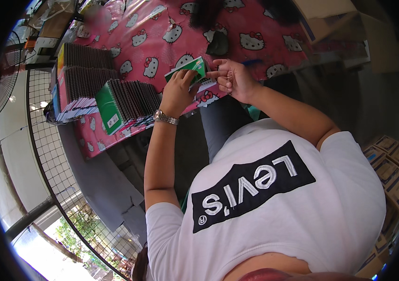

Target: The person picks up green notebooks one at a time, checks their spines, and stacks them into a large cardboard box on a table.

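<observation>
A small spiral notebook with a green cover [199, 66] lies tilted at the near edge of the table, with white pages showing beneath. My left hand [179, 90], with a metal watch at the wrist, grips it from the left, fingers bent over the cover. At its right side is my right hand [238, 80]: the index finger reaches to the notebook's edge while the other fingers curl in. Something small and ridged shows by those curled fingers; I cannot make out what. Left of my hands stands a row of green spiral notebooks [109, 107], coils upward.
Taller stacks of spiral notebooks [84, 77] stand farther left on the pink patterned tablecloth [138, 49]. A dark object [217, 44] lies beyond my hands. Cardboard boxes [328, 18] are at the far right, more cartons [391, 173] at the lower right. A wire grille [49, 154] and fan [3, 77] flank the left.
</observation>
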The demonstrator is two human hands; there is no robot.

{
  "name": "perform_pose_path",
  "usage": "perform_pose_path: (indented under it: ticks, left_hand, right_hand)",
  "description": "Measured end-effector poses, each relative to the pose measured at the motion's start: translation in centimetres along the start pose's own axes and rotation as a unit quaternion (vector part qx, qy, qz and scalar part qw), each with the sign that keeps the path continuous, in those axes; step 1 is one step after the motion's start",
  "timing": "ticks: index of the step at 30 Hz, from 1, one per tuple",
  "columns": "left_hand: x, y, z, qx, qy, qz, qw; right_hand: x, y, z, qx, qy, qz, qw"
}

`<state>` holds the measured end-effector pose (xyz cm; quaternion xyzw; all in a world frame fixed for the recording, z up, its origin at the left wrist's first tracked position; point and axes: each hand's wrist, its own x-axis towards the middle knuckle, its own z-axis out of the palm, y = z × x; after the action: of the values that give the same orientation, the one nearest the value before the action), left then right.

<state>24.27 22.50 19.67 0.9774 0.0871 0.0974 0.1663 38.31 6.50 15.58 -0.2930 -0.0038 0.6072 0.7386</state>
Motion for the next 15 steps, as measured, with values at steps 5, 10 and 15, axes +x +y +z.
perform_pose_path:
  ticks: [5, 10, 15]
  left_hand:
    - [1.6, 0.0, -2.5, 0.008, -0.108, -0.028, 0.994]
    - [1.4, 0.5, -1.7, 0.004, -0.100, -0.050, 0.994]
    - [1.0, -0.1, -1.1, -0.016, -0.034, -0.069, 0.997]
  right_hand:
    - [0.7, -2.8, 0.2, -0.222, -0.015, 0.032, 0.974]
    - [1.2, -2.8, -0.5, -0.074, -0.057, 0.085, 0.992]
    - [1.3, -1.9, 0.1, -0.096, -0.055, 0.081, 0.991]
